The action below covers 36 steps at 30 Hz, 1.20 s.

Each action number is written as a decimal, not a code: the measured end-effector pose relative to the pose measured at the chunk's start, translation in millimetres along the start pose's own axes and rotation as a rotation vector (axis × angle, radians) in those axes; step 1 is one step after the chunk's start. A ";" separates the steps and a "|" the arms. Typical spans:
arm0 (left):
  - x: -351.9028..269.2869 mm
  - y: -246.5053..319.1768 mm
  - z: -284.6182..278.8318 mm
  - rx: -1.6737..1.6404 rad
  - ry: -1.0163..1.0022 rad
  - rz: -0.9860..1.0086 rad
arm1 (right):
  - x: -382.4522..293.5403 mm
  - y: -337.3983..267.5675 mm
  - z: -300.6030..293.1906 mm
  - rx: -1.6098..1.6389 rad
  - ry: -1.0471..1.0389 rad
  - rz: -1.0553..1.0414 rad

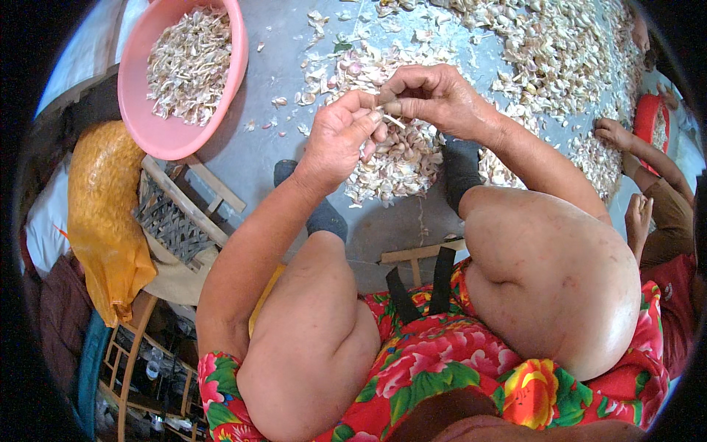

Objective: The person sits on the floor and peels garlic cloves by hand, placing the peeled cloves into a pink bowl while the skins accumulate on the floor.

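Observation:
My left hand [342, 135] and my right hand [436, 102] meet above a heap of garlic cloves [395, 174] on the floor between my feet. Between the fingertips of both hands is a small piece of garlic [394, 121]. A thin, pale, stalk-like end of it sticks out; my fingers cover the rest. The cloves below are white to pinkish, many with papery skin on them. More loose garlic [364, 72] lies on the floor just beyond my hands.
A pink plastic basin [132, 110] of garlic pieces or peelings stands at left. Near it are a filled yellow sack [105, 182] and a low woven-seat stool [171, 221]. A large garlic heap [558, 61] spreads at upper right. Beside a red basin [643, 119], another person's hand [613, 132] reaches in.

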<state>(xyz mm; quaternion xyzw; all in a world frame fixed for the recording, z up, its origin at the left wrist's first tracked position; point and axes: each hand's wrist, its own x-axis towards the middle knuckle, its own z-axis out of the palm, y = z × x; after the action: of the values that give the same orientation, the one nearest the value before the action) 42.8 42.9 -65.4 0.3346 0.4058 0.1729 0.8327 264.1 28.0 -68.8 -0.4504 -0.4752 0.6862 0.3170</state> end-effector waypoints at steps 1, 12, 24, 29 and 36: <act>0.4 0.4 0.7 -0.005 0.002 -0.014 | 0.3 -0.8 -0.4 -0.027 -0.028 0.034; 4.3 7.1 -1.7 -0.116 -0.011 -0.109 | 5.7 12.0 -4.0 0.140 -0.039 0.044; 1.3 5.9 -13.6 -0.114 -0.026 -0.244 | 25.3 62.6 -110.8 -1.176 0.437 -0.073; 6.7 4.5 -20.5 -0.108 -0.033 -0.204 | 48.0 79.2 -143.2 -1.369 0.336 -0.039; 5.4 -1.0 -24.2 -0.151 0.047 -0.224 | 37.2 95.9 -146.6 -1.268 0.266 0.015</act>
<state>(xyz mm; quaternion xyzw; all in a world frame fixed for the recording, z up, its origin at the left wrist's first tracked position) 26.9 55.4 -80.0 0.2193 0.4456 0.1168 0.8601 383.5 80.6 -191.4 -0.6347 -0.7416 0.2132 0.0409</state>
